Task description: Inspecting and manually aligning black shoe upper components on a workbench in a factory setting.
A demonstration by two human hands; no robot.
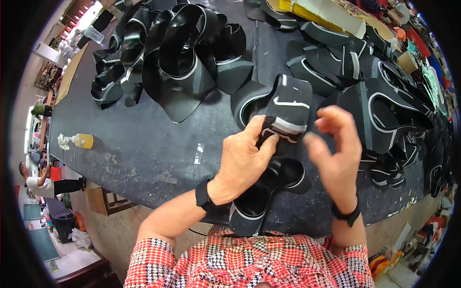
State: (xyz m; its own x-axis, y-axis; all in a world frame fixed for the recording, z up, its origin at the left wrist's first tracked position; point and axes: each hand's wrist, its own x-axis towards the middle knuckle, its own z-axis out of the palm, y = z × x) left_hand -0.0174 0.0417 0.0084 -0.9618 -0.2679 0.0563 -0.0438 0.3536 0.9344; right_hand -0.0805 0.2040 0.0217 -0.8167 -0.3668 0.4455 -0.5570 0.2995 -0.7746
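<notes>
A black leather-like shoe upper [295,91] with white and grey edge strips stands on the dark table [144,149] in front of me. My left hand [242,161] pinches its near edge between thumb and fingers, next to a pale strip. Just right of that piece, my right hand [338,146] hovers with thumb and fingers curved apart, slightly smeared by motion. No object shows in it. Another black upper [247,223] lies below the hands at the table's near edge, partly covered by my left hand and wrist.
A heap of black uppers [177,62] lies at the far left; another pile [394,110] fills the right. A yellow-filled bottle [84,140] rests near the left edge, and a yellow box [326,14] sits at the back. A person [43,185] stands off to the left.
</notes>
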